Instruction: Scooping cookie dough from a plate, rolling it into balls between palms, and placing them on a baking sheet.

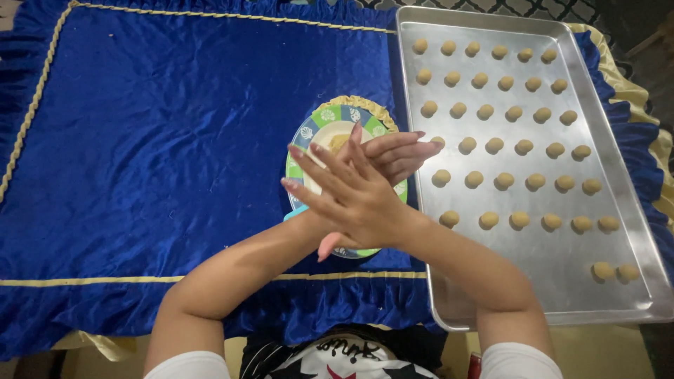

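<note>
Dough balls [494,145] fill a metal baking tray [618,168] beside two crossed hands.
Thirty-eight small tan balls sit in rows on one tray, right of one patterned plate [316,126] on a blue cloth [154,140]. Right hand [354,193] lies palm-down across left hand [393,156], fingers straight, slightly spread, palms pressed together above the plate; anything between them is hidden.

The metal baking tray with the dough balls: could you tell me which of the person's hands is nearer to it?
Left. The left hand lies underneath, its fingertips reaching the baking tray edge. The right hand crosses on top, fingers pointing away over the plate.
</note>
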